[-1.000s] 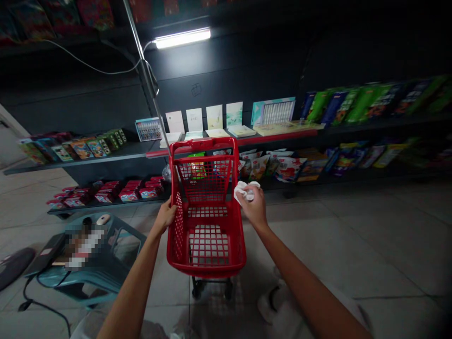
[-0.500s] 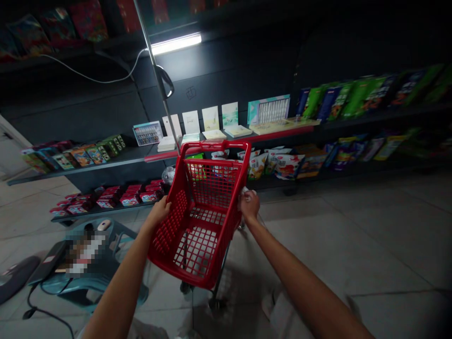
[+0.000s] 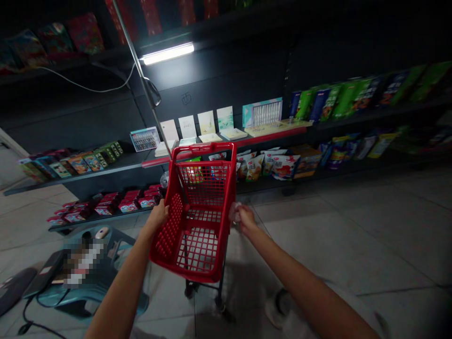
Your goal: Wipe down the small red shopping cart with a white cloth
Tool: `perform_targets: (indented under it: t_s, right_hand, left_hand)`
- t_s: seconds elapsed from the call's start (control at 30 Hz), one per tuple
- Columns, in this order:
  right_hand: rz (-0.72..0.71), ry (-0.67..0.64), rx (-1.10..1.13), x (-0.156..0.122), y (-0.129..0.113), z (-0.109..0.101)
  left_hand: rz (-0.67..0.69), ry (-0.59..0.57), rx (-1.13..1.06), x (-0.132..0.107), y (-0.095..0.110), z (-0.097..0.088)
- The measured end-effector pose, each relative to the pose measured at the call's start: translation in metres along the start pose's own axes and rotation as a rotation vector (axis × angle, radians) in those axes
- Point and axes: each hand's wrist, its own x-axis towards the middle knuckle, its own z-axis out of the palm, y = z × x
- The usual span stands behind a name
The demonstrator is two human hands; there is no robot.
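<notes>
Left hand (image 3: 157,215) closed on the red cart's (image 3: 203,147) left wall; right hand (image 3: 246,219) pinching a blurred white wad (image 3: 234,212), just beside the right wall; cart tilted, centre; one-handed grip slipping could tip it.

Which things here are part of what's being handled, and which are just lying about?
In use: red plastic shopping cart, left hand, right hand, crumpled white cloth.

Just lying about: teal plastic stool, computer mouse, shelved snack packets.
</notes>
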Motion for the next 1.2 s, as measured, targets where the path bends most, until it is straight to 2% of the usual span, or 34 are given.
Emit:
perform_targets:
  t_s: [0.07, 0.13, 0.2, 0.23, 0.3, 0.43, 0.5, 0.57, 0.63, 0.7, 0.8, 0.87, 0.93, 1.0, 1.1, 1.2]
  right_hand:
    - [-0.121, -0.034, 0.006, 0.01, -0.027, 0.005]
    - [-0.333, -0.104, -0.078, 0.014, -0.046, 0.006]
    - [-0.506, -0.127, -0.23, 0.009, -0.047, 0.003]
    - [-0.524, -0.112, -0.313, 0.004, -0.041, 0.001]
    - [-0.452, -0.098, -0.442, -0.011, -0.019, -0.006]
    - [-0.099, -0.216, -0.489, -0.04, 0.037, -0.019]
    - [0.064, -0.272, -0.391, -0.047, 0.05, -0.023]
    - [0.145, -0.266, -0.265, -0.049, 0.047, -0.023]
    - [0.143, -0.223, -0.159, -0.046, 0.03, -0.022]
    - [0.059, -0.205, -0.099, -0.041, 0.004, -0.022]
    - [-0.194, -0.215, -0.15, -0.036, -0.034, -0.024]
    - [-0.343, -0.202, -0.284, -0.036, -0.048, -0.027]
    - [-0.412, -0.213, -0.441, -0.039, -0.049, -0.029]
    - [-0.411, -0.268, -0.591, -0.042, -0.039, -0.032]
    - [-0.348, -0.335, -0.745, -0.045, -0.016, -0.035]
    - [-0.256, -0.338, -0.747, -0.042, 0.0, -0.037]
  left_hand:
    - [0.003, 0.005, 0.01, 0.003, 0.001, 0.0]
    - [-0.003, 0.013, 0.015, 0.004, 0.002, 0.002]
    - [-0.017, 0.021, 0.019, 0.005, 0.003, 0.005]
    - [-0.026, 0.024, 0.02, 0.006, 0.003, 0.006]
    - [-0.043, 0.027, 0.019, 0.006, 0.003, 0.007]
    - [-0.066, 0.027, 0.011, 0.005, 0.005, 0.007]
    - [-0.073, 0.027, 0.006, 0.003, 0.006, 0.006]
    - [-0.078, 0.027, 0.003, 0.002, 0.008, 0.005]
    - [-0.086, 0.028, 0.0, 0.001, 0.01, 0.005]
    - [-0.098, 0.027, -0.004, 0.001, 0.011, 0.006]
    - [-0.114, 0.024, -0.015, 0.001, 0.014, 0.009]
    - [-0.118, 0.02, -0.025, 0.002, 0.016, 0.01]
    - [-0.121, 0.016, -0.034, 0.002, 0.019, 0.011]
    - [-0.127, 0.012, -0.042, 0.002, 0.021, 0.012]
    - [-0.137, 0.008, -0.048, 0.001, 0.024, 0.011]
    - [-0.144, 0.006, -0.053, 0.0, 0.027, 0.009]
